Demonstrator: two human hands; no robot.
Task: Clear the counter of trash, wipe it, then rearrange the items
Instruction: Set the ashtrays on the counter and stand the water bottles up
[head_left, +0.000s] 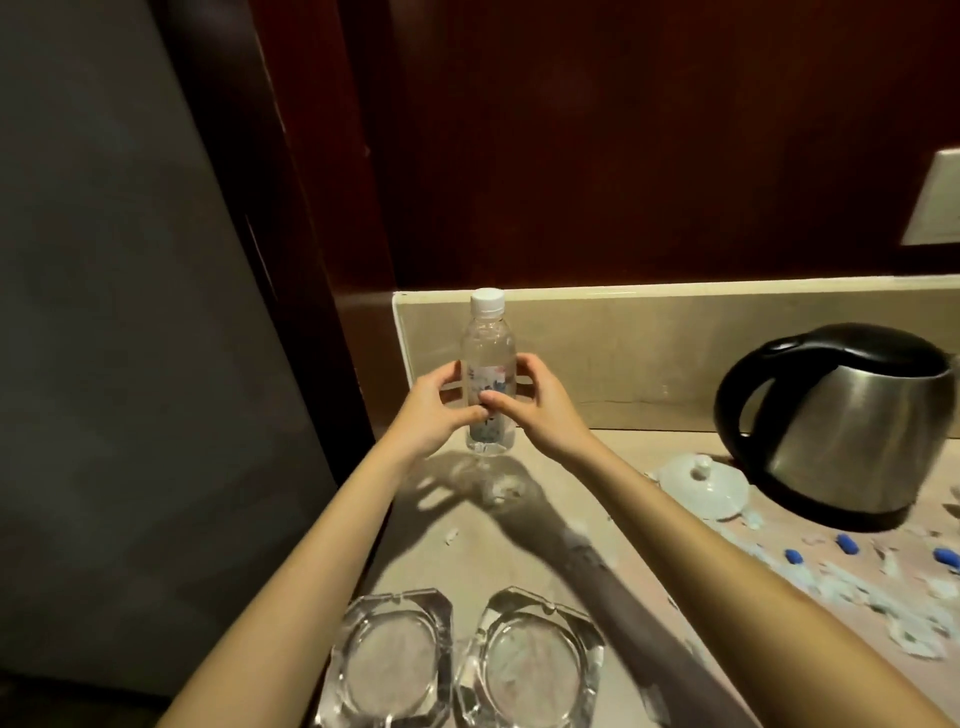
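A clear plastic water bottle (488, 374) with a white cap stands upright at the back left corner of your beige tabletop (545, 525). Two clear glass ashtrays (387, 662) sit side by side at the near edge. White paper scraps (883, 597) and small blue pieces (842, 544) litter the right side.

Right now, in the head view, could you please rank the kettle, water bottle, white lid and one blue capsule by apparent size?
1. kettle
2. water bottle
3. white lid
4. blue capsule

The kettle and the lid lie nearer the camera than the bottle, yet the order looks safe.
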